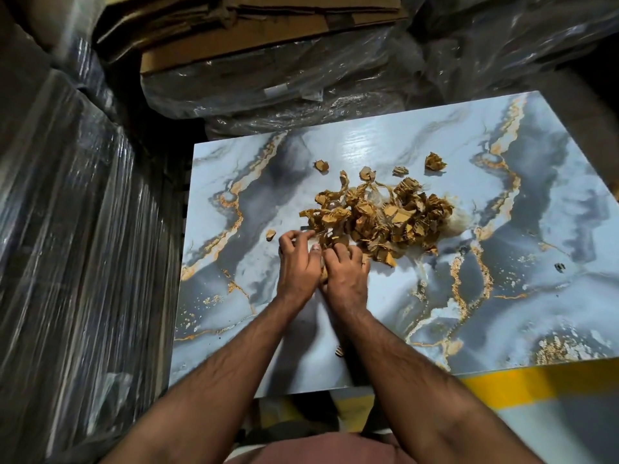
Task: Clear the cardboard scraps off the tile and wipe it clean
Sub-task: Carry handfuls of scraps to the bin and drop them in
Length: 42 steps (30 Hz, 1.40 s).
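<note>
A glossy tile (502, 262) with blue-grey marbling and gold veins lies flat in front of me. A heap of brown cardboard scraps (385, 216) sits near its middle, with a few loose bits beyond it, one (434, 161) at the far side and one (270, 234) left of my hands. My left hand (298, 262) and my right hand (346, 272) press together at the heap's near edge, fingers curled around scraps. A small scrap (339, 350) lies between my forearms.
Stacks wrapped in clear plastic film (67, 229) stand close on the left and behind the tile. Flattened cardboard boxes (251, 25) lie on the far stacks. A yellow floor stripe (536, 380) runs along the tile's near edge.
</note>
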### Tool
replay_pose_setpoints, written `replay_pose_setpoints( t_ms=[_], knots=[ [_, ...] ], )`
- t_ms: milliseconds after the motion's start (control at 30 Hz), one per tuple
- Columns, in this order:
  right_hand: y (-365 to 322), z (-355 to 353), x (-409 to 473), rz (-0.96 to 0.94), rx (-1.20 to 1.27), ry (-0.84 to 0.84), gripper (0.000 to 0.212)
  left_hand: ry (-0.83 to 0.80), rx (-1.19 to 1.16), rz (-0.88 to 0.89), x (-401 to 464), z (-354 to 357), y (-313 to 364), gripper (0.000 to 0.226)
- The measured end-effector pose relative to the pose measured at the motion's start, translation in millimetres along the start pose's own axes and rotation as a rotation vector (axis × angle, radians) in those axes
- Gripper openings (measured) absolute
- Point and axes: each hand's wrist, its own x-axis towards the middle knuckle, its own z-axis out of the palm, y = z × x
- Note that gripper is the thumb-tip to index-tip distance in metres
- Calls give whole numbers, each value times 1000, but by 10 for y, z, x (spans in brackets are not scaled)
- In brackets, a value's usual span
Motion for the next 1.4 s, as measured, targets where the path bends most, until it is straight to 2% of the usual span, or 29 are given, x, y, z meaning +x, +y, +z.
replay_pose_setpoints(
  t_ms=[67,133,267,333,433,500,567,633,700,800,900,1067,1233,1300,1400],
  knots=[
    [21,22,-10,-15,27,24,50,12,93,37,74,-6,12,43],
    [50,37,-37,-20,65,33,54,-44,125,43,132,-3,45,52],
    [121,7,-139,-34,132,22,80,-161,131,42,220,35,64,62],
    [171,0,-206,-37,155,18,94,-157,155,63,249,54,67,68],
    [226,15,-289,-11,153,2,114,-95,312,46,334,72,93,84],
    [255,45,-303,-27,124,16,109,-89,426,56,433,70,118,92],
    [250,53,-302,-42,107,33,89,-173,499,94,547,65,119,93],
    [232,39,-302,-33,91,44,66,-281,526,163,620,57,92,79],
    [232,31,-326,-6,64,49,52,-321,506,241,609,50,32,61],
    [241,40,-339,4,100,55,45,-281,457,301,458,22,-89,50],
    [249,34,-335,-36,157,50,51,-264,401,320,289,0,-181,48],
    [248,65,-356,-106,294,128,74,-295,347,270,121,34,-143,49],
    [199,-11,-327,-102,127,3,111,-351,180,117,69,83,-16,48],
    [153,-17,-299,-56,86,19,107,-408,83,-13,34,49,20,56],
    [100,15,-228,45,90,79,88,-508,-134,-264,-20,49,68,83]
  ],
)
